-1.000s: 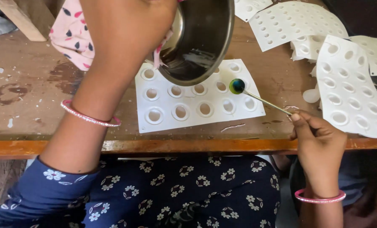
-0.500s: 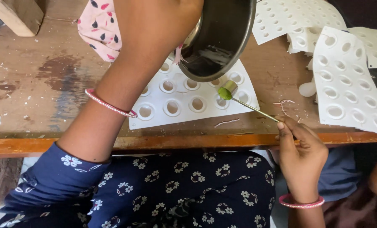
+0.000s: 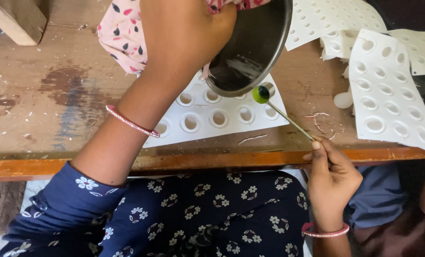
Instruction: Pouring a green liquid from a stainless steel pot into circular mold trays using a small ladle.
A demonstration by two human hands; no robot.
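Left hand grips the tilted steel pot over the white mould tray at centre of the worktop. Right hand, at four o'clock, pinches a thin ladle, its green-filled cup just under the pot's rim.

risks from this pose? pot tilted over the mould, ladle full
1. The tilted steel pot in the left hand hangs over the white mould tray; dark liquid could slop out.
2. The small ladle in the right hand is brimful of green liquid; it might drip between cavities.
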